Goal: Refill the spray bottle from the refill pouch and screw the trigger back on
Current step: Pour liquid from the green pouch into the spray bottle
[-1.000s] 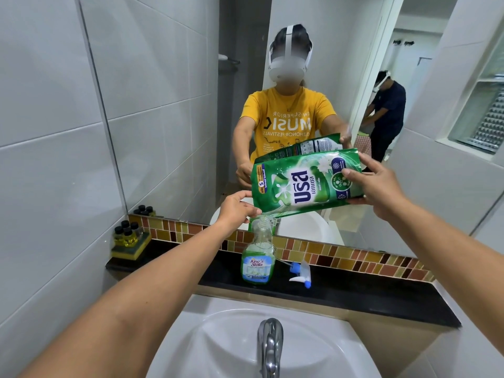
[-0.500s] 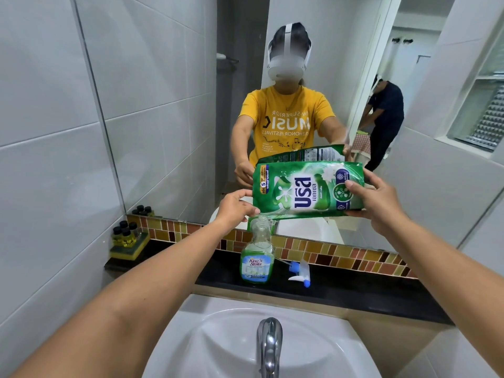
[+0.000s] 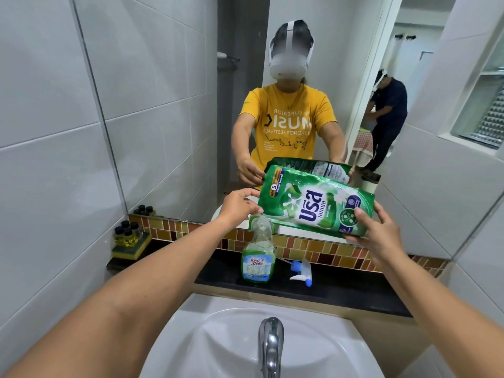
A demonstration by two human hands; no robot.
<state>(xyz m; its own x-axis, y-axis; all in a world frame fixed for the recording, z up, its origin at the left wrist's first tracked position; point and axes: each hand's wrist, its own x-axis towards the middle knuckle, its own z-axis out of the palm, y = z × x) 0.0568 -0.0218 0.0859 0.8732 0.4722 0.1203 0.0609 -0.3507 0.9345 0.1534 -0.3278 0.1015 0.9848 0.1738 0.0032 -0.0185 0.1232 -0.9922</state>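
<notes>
The spray bottle (image 3: 258, 255) stands upright and uncapped on the black table (image 3: 354, 289) behind the basin, its clear neck open and green liquid filling only the lower body behind a pale blue label. Just above its mouth hangs the refill pouch (image 3: 316, 207), a glossy, crinkled green film bag printed with white lettering. A second ago it lay nearly level; now its left end has dipped toward the bottle's opening and its right end is raised, which suggests the pour is starting, though no stream can be made out. The left hand (image 3: 240, 204) pinches the pouch's low left corner beside the neck, and the right hand (image 3: 377, 233) grasps the raised right edge, fingers curled over the front. The trigger (image 3: 301, 271), white plastic with blue tips, lies on its side on the table just right of the bottle, not yet screwed on. Farther left, small dark-capped bottles (image 3: 127, 234) of yellow liquid sit on a sponge. Nearest is the smooth white sink (image 3: 218, 347) with a chrome tap (image 3: 270, 345); a mosaic tile strip and mirror back the table.
</notes>
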